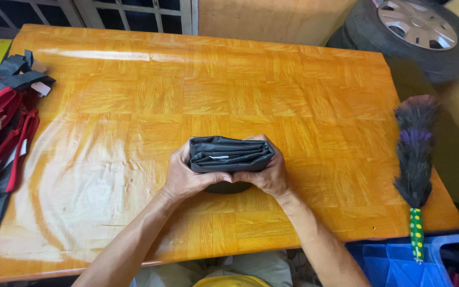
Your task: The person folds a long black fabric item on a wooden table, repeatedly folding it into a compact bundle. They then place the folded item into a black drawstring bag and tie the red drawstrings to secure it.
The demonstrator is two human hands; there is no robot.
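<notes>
A dark grey fabric item point(229, 154), folded into a compact thick bundle with a small white tag showing, sits near the front middle of the glossy orange wooden table point(187, 95). My left hand point(184, 175) grips its left end, fingers curled over the top. My right hand point(269, 172) clasps its right end the same way. Both hands press the bundle between them just above the tabletop; its underside is hidden by my palms.
A heap of black and red fabric items point(1, 127) with white tags lies at the table's left edge. A purple and black feather duster point(414, 154) rests along the right edge. A car tyre point(415, 32) leans at back right; a blue crate point(399, 263) stands below.
</notes>
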